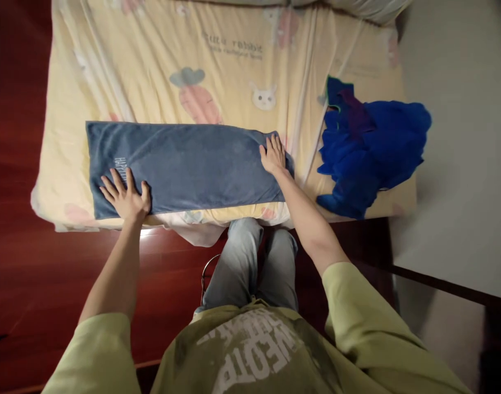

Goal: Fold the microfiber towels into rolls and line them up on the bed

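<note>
A blue-grey towel [201,164] lies in a long strip along the near side of the bed, with pale lettering near its left end. My left hand [129,198] rests on the towel's lower left part, fingers spread, partly covering the lettering. Flat on the right end of the towel is my right hand [274,154], fingers stretched out and fairly close together. That right end looks slightly rumpled beneath and beside the hand. Neither hand grips anything.
The towel is on a yellow sheet [152,65] printed with rabbits and carrots. A crumpled bright blue cloth [377,148] lies at the bed's right side, near a pale wall [455,137]. Dark red floor [37,284] shows at the left and below the bed's edge.
</note>
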The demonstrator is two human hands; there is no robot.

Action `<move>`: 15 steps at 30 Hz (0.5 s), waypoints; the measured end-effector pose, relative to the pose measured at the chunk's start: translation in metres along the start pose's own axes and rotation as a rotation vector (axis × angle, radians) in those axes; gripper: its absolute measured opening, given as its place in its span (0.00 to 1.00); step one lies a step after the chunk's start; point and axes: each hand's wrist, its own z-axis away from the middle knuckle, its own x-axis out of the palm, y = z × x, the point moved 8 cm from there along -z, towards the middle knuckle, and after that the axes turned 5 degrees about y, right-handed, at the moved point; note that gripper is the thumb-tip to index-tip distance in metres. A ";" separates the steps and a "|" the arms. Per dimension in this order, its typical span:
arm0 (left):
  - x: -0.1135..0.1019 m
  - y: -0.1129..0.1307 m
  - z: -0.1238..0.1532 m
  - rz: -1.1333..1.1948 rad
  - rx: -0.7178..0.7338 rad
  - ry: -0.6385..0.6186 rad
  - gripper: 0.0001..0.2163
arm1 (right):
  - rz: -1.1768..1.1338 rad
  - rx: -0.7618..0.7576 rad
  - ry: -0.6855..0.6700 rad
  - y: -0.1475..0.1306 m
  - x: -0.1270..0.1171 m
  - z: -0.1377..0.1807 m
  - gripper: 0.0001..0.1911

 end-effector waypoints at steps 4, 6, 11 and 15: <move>0.006 -0.007 -0.004 -0.089 0.037 0.044 0.31 | -0.083 0.144 0.040 0.031 0.027 -0.074 0.34; 0.008 -0.009 -0.005 -0.107 0.044 0.059 0.31 | -0.076 0.150 0.088 0.048 0.029 -0.097 0.36; 0.007 -0.010 -0.005 -0.054 0.014 0.042 0.33 | 0.021 0.080 0.131 0.052 0.025 -0.099 0.36; 0.010 -0.012 -0.006 -0.069 0.022 0.030 0.31 | 0.022 -0.001 0.119 0.035 0.035 -0.077 0.35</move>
